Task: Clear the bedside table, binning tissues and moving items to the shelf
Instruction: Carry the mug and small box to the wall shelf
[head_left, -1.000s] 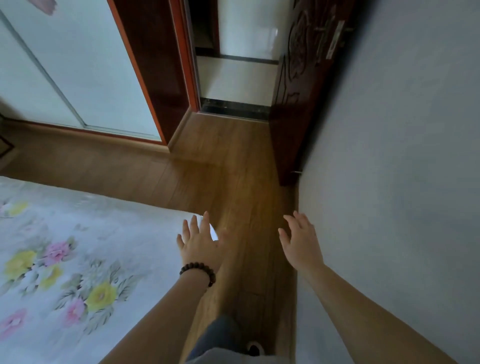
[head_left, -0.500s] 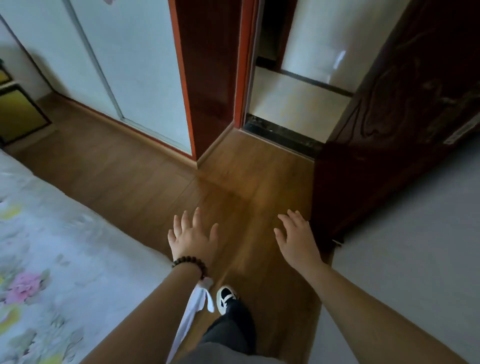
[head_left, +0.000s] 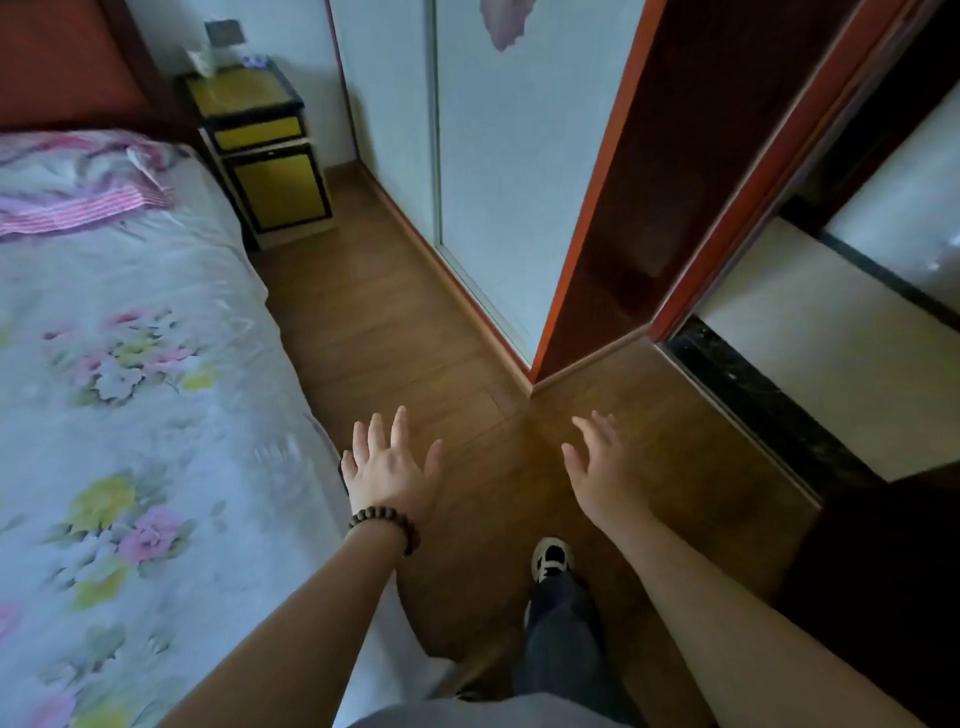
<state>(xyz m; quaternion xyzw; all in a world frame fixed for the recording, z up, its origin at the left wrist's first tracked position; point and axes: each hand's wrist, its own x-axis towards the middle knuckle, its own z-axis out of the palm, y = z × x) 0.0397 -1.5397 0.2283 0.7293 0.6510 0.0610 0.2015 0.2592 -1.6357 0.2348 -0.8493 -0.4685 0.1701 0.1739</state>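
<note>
The bedside table (head_left: 244, 98), yellow with black trim, stands far ahead at the upper left, beside the bed's headboard. On its back edge sit a pale crumpled thing that looks like tissue (head_left: 201, 58) and a small purple item (head_left: 255, 61), both too small to make out clearly. My left hand (head_left: 389, 467), with a bead bracelet on the wrist, hovers open over the floor by the bed's corner. My right hand (head_left: 597, 467) is open too, held out over the wooden floor. Neither hand holds anything.
A bed with a floral cover (head_left: 130, 389) fills the left. A narrow strip of wooden floor (head_left: 374, 312) runs between it and the white sliding wardrobe doors (head_left: 493, 156) up to the table. A doorway (head_left: 831, 338) with a dark threshold lies at the right.
The view has swung left from the door and grey wall toward the bed's head, bringing the bedside table into sight. Both hands stay open and empty in front of me.
</note>
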